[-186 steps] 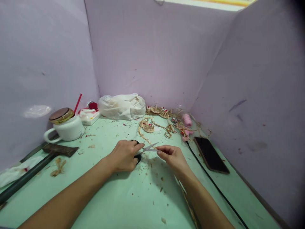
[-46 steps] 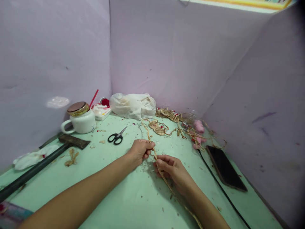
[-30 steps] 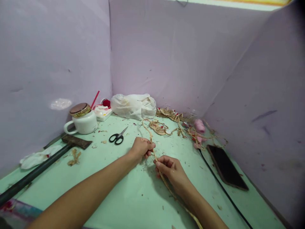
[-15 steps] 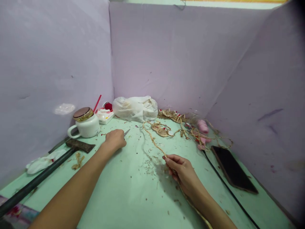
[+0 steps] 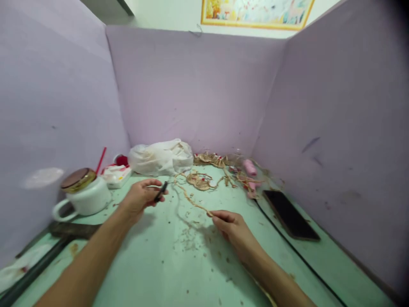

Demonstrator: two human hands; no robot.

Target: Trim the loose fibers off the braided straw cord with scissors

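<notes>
My left hand, raised a little over the green table, is closed on a small black-handled tool. A thin metal tip points away from it to the right; whether it is scissors or a knife I cannot tell. Between the thumb and fingers of my right hand is a twisted straw-coloured cord. The cord runs back over the table toward a woven straw piece with red and white beads, and its other end trails under my right forearm.
On the left stand a lidded white mug and a hammer. A white plastic bag lies at the back. To the right are a pink thread spool, a phone and a black cable. Partition walls enclose the table.
My left hand has lifted off the table with the tool, its fingers turning to show the black handle. The right hand keeps its pinch on the cord. The camera view has tilted up and shifted.
</notes>
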